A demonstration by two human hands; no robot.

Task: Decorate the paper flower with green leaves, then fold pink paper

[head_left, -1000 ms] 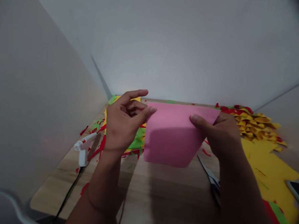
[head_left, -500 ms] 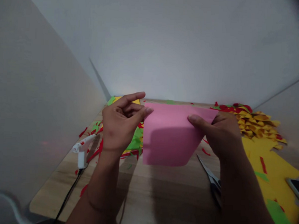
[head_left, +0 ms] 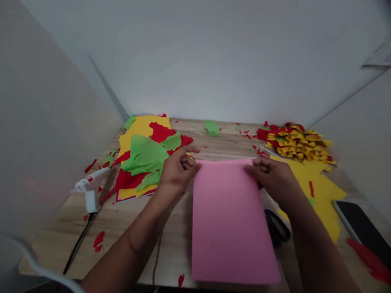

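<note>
A sheet of pink paper (head_left: 232,223) hangs in front of me over the table, its long side toward me. At its upper left corner my left hand (head_left: 179,169) pinches the edge between thumb and fingers, the index finger stretched out. My right hand (head_left: 271,172) grips the upper right corner, thumb on the near face. Just right of the sheet show the black handles of the scissors (head_left: 278,227); the blades are hidden. Green paper scraps (head_left: 145,155) lie beyond my left hand, on red scraps and yellow paper.
A white glue gun (head_left: 91,187) with a black cord stands at left. Folded yellow paper pieces (head_left: 302,143) are heaped at back right, near yellow sheets (head_left: 324,192). A phone (head_left: 368,232) lies at right. Red bits dot the wooden table (head_left: 59,240), which meets a wall (head_left: 200,55).
The pink sheet has come lower and nearer, and now shows at greater length. Both hands have moved down with it, still at its upper corners. The view has shifted.
</note>
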